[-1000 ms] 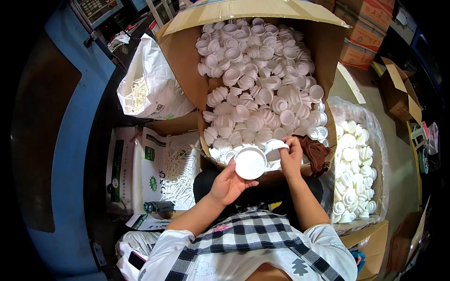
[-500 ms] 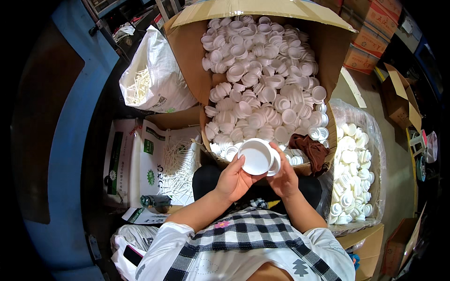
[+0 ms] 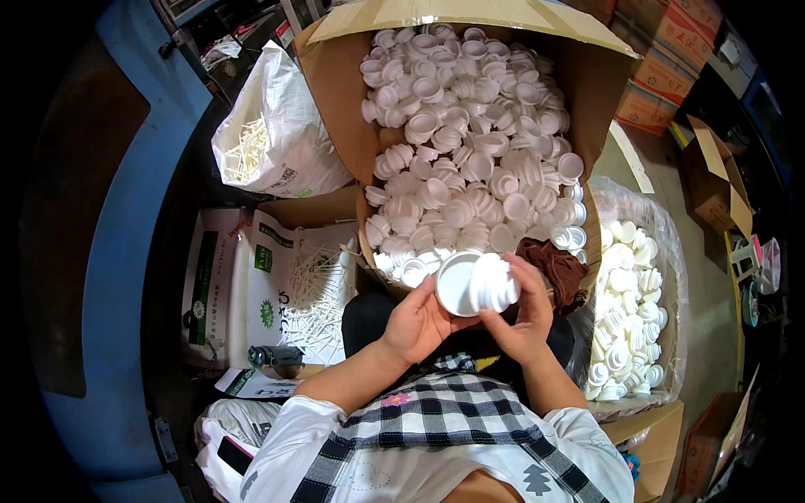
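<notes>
My left hand (image 3: 416,325) is closed on a round white plastic cap (image 3: 454,283), its hollow side facing up. Close against that cap's right side is a second white cap with stepped rings (image 3: 495,283), tilted sideways. The fingers and thumb of my right hand (image 3: 527,320) grip this ringed cap at its right edge. Both hands are above my lap, at the near edge of a large cardboard box (image 3: 335,109) heaped with similar white caps (image 3: 478,168). Whether the two held caps touch or overlap cannot be made out.
A brown cloth (image 3: 553,267) lies at the box's near right corner. To the right, a plastic-lined box holds more white caps (image 3: 625,310). On the left are a box of thin white sticks (image 3: 323,293), a dark bottle-like object (image 3: 277,356) and a white sack (image 3: 285,142).
My right hand has turned the ringed cap so its stepped side shows, in front of the left cap's right part. The left hand's cap has shifted slightly.
</notes>
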Demonstrator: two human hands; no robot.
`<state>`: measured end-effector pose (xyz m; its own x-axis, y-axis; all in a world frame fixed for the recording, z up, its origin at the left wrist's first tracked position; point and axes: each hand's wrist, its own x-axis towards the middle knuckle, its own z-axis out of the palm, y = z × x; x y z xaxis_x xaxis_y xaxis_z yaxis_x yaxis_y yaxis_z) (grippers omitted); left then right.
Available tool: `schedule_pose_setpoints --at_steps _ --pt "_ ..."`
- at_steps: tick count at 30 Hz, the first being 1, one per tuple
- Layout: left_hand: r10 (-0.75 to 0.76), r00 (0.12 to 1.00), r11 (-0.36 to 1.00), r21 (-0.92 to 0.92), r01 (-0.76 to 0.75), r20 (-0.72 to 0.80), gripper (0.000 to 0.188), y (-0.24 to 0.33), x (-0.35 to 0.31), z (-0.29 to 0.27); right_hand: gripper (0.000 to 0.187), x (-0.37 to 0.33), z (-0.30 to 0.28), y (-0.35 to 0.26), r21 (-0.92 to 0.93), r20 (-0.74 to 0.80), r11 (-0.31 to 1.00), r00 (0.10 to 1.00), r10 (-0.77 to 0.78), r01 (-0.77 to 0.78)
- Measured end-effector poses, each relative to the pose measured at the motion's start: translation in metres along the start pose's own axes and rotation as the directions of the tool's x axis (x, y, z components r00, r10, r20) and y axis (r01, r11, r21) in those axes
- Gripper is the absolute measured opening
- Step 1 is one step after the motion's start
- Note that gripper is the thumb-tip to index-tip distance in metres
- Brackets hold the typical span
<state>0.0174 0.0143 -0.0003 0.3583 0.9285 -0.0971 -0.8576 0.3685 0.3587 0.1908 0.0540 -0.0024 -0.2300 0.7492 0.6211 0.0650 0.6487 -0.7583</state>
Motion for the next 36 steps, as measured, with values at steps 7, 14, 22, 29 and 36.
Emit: schedule_pose_setpoints --at_steps 7,14,22,29,36 --pt "0.111 0.993 0.974 0.201 -0.102 -0.033 0.044 -0.007 -0.004 0.008 0.059 0.001 0.006 -0.01 -0.154 0.027 0.984 0.995 -0.092 0.095" --pt "0.129 0.991 0.951 0.287 -0.117 -0.021 0.046 -0.008 -0.005 0.011 0.06 0.001 0.009 -0.01 -0.154 0.003 0.984 0.996 -0.089 0.088" --pt "0.126 0.992 0.944 0.31 -0.112 -0.026 0.047 -0.009 -0.006 0.016 0.063 0.001 0.01 -0.011 -0.178 -0.02 0.98 0.995 -0.093 0.088" --pt "0.127 0.991 0.951 0.288 -0.113 -0.03 0.047 -0.01 -0.009 0.014 0.063 -0.003 0.013 -0.008 -0.18 -0.019 0.981 0.997 -0.08 0.075" --pt "0.308 0.951 0.75 0.612 -0.25 0.012 0.053 -0.017 -0.002 -0.004 0.065 -0.009 0.014 0.003 -0.103 0.075 0.988 0.991 -0.109 0.117"
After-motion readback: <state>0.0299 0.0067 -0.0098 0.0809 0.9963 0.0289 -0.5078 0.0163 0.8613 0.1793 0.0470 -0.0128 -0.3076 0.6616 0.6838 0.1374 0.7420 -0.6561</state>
